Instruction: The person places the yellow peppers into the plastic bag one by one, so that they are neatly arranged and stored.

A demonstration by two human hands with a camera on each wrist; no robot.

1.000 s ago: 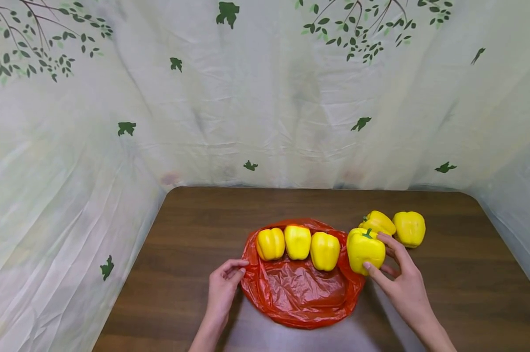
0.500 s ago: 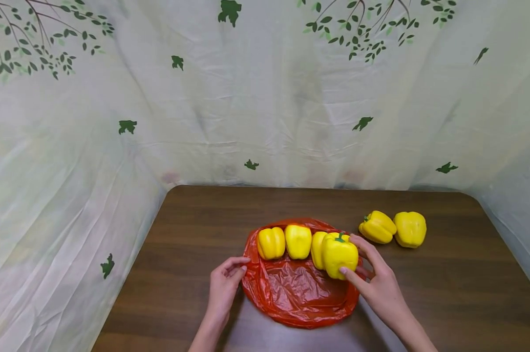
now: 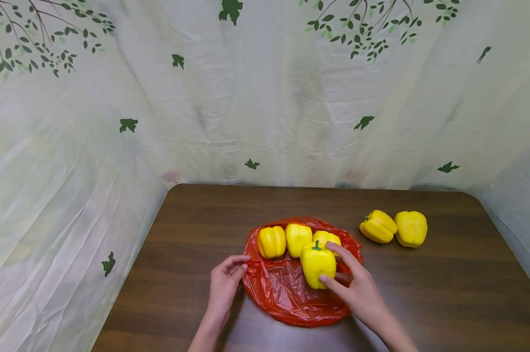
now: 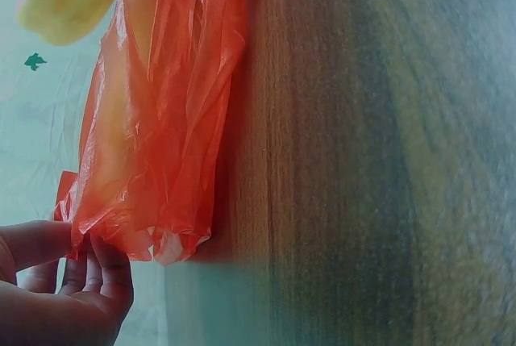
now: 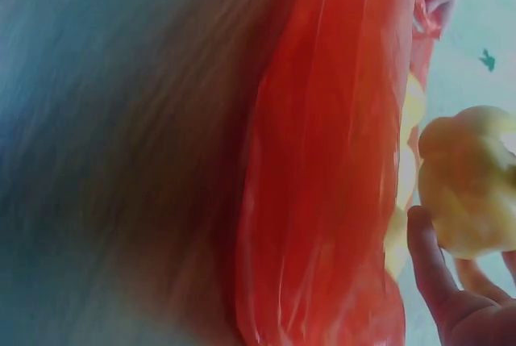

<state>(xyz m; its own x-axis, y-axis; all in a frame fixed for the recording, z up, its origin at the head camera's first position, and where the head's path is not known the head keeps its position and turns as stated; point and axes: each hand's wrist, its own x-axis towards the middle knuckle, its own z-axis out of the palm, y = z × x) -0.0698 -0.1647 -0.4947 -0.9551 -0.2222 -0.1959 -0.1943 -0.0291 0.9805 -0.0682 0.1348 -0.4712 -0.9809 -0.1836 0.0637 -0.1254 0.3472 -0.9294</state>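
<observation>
A red plastic bag [image 3: 286, 293] lies spread wide on the table, its rim rolled into a ring. Along its far side sit three yellow bell peppers [image 3: 271, 243], the right one partly covered by the pepper in front. My left hand [image 3: 224, 281] pinches the bag's left rim between thumb and fingers; the left wrist view shows the thin film [image 4: 161, 120] in that grip. Over the bag's middle, my right hand [image 3: 357, 288] holds another yellow bell pepper [image 3: 318, 266], stem up, thumb on the near side. The right wrist view shows this pepper [image 5: 468, 181] above the bag's rim.
Two more yellow bell peppers [image 3: 378, 227] rest side by side on the brown wooden table [image 3: 458, 274], at the back right of the bag. A pale curtain [image 3: 291, 107] with printed leaves hangs behind the table and at its sides.
My right hand has carried its bell pepper leftward, from the bag's right rim to above the bag's middle. The left hand has stayed at the left rim.
</observation>
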